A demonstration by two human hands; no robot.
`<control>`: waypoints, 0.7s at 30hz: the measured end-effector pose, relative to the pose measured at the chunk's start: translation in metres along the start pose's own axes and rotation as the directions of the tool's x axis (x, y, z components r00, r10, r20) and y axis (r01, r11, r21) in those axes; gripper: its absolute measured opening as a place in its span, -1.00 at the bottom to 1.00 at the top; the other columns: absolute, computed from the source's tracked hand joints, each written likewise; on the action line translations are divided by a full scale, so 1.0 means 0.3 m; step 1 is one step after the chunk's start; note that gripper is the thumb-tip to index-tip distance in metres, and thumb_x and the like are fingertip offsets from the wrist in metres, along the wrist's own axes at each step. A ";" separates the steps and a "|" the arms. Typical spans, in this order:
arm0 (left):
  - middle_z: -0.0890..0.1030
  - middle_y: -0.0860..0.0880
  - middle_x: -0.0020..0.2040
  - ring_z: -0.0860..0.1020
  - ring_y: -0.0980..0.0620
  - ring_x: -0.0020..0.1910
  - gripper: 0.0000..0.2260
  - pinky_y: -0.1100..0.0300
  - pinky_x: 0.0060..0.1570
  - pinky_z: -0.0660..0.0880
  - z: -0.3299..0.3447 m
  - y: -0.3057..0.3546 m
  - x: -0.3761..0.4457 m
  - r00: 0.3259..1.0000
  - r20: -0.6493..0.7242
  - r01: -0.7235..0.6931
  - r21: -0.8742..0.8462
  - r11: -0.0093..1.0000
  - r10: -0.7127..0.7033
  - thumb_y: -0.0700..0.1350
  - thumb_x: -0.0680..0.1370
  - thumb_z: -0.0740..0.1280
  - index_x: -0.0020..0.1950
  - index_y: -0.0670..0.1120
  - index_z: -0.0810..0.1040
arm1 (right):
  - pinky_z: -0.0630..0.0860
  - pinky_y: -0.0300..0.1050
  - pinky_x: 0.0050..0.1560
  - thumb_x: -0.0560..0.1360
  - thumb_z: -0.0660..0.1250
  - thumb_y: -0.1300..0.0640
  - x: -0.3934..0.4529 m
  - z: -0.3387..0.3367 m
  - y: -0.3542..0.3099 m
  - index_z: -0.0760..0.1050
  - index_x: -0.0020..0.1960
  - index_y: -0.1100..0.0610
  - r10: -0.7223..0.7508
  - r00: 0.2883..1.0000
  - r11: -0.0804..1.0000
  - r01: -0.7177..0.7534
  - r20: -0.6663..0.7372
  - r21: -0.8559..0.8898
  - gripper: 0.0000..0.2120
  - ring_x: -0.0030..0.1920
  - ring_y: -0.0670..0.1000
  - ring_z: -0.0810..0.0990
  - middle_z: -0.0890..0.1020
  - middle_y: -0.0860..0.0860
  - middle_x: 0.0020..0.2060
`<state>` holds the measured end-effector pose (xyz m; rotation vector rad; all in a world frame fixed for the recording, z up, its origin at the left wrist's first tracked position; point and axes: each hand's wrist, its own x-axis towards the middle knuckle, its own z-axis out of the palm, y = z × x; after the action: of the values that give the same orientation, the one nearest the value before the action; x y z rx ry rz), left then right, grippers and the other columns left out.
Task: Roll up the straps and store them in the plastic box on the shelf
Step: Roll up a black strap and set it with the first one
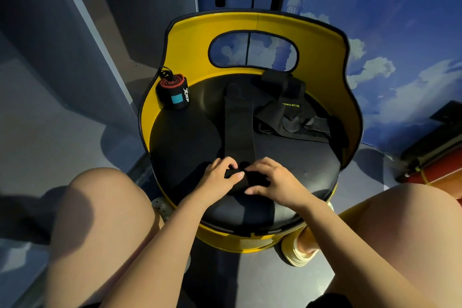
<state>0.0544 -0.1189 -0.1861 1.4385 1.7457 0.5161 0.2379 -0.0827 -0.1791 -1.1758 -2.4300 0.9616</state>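
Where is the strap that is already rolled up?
In the head view the rolled strap stands at the back left of the black seat cushion, against the yellow backrest, left of the flat black strap being rolled.

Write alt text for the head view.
Both hands, left hand and right hand, roll the near end of a black strap on a yellow chair. A rolled wrap and loose straps lie behind.

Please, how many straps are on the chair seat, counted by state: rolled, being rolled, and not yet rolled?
Rolled, finished: 1, the striped roll at the seat's left edge.
Being rolled: 1, the black strap gripped by left hand and right hand.
Not yet rolled: a tangled black pile; count cannot be told, at least 1.
Total: at least 3.
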 end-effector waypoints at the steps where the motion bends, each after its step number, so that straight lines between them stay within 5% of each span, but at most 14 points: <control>1: 0.34 0.08 0.10 0.34 0.02 0.19 -0.87 0.13 0.04 0.30 0.000 0.002 -0.002 1.000 -0.016 0.001 -0.010 1.000 -0.001 0.09 0.55 0.25 0.03 0.08 0.42 | 0.24 -0.45 0.17 0.35 0.49 -0.03 -0.006 0.009 0.011 0.45 0.31 0.10 -0.036 0.999 0.997 0.037 0.019 -0.069 -0.42 0.17 -0.10 0.39 0.45 0.00 0.17; 3: 0.32 0.08 0.12 0.37 0.03 0.16 -0.83 0.15 0.02 0.32 0.000 0.006 -0.006 0.999 -0.053 0.008 -0.027 1.000 -0.009 0.10 0.54 0.26 0.02 0.04 0.46 | 0.25 -0.30 0.26 0.36 0.49 0.01 -0.013 0.030 0.022 0.40 0.34 0.09 -0.078 0.997 0.987 0.079 0.009 -0.142 -0.40 0.23 -0.03 0.37 0.42 0.02 0.22; 6: 0.34 0.08 0.16 0.41 0.03 0.12 -0.77 0.15 -0.03 0.36 -0.003 0.012 -0.015 0.997 -0.076 0.017 0.008 1.000 -0.017 0.14 0.55 0.24 0.07 0.02 0.48 | 0.32 -0.17 0.31 0.38 0.48 0.08 -0.012 0.042 0.030 0.44 0.31 0.08 -0.054 0.997 0.998 0.052 -0.060 -0.032 -0.48 0.25 -0.02 0.39 0.44 0.02 0.22; 13: 0.33 0.02 0.29 0.39 -0.05 0.25 -0.58 0.18 0.06 0.36 -0.021 0.007 -0.052 0.999 -0.033 0.014 0.178 0.984 -0.009 0.17 0.51 0.28 0.34 0.15 0.35 | 0.24 -0.37 0.24 0.42 0.45 0.08 0.002 0.019 0.018 0.45 0.32 0.06 0.032 0.999 0.996 -0.031 -0.008 0.081 -0.52 0.22 -0.12 0.39 0.45 -0.02 0.21; 21: 0.30 0.02 0.30 0.35 -0.05 0.27 -0.54 0.12 0.10 0.40 -0.022 0.003 -0.103 1.000 0.024 -0.025 0.253 0.967 0.019 0.04 0.46 0.40 0.30 0.17 0.31 | 0.36 -0.40 0.04 0.39 0.48 -0.01 0.003 0.011 0.025 0.48 0.28 0.01 0.099 0.989 0.985 -0.113 0.107 0.130 -0.51 0.14 -0.12 0.45 0.44 -0.10 0.11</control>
<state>0.0509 -0.1470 -0.1717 1.6344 1.8311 0.2945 0.2400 -0.0801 -0.1865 -1.2474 -2.3536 1.2257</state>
